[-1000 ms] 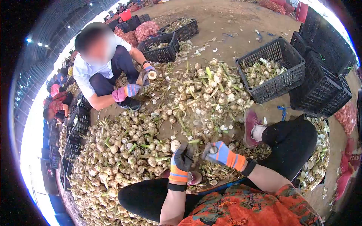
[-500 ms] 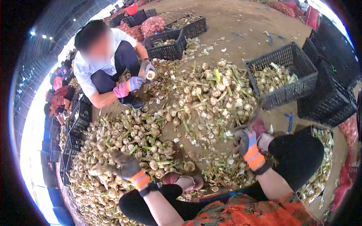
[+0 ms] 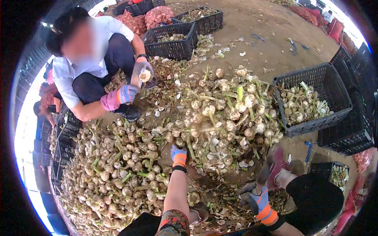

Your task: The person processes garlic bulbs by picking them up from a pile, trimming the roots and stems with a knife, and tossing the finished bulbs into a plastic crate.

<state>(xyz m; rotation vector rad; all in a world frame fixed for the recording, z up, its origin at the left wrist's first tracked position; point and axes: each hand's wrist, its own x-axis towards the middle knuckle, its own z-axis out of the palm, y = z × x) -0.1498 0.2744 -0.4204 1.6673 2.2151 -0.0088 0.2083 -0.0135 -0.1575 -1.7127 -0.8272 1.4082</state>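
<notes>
My left hand, in a grey glove with an orange cuff, reaches to the near edge of a heap of garlic. Its fingers, partly hidden, curl at a garlic bulb with stem. Low on the right, my right hand, gloved alike, is closed around a tool with a dull flat blade that points upward beside my shoe. Dry skins and trimmings lie below and left of that hand. A larger garlic pile spreads at left.
A person squats at upper left, holding a pale round thing. A black crate with garlic stands at right, beside stacked crates. More crates and red mesh sacks stand at the back.
My left hand has moved from the left pile up and right to the garlic heap. My right hand is lower, with the bladed tool still in it. The view has shifted.
</notes>
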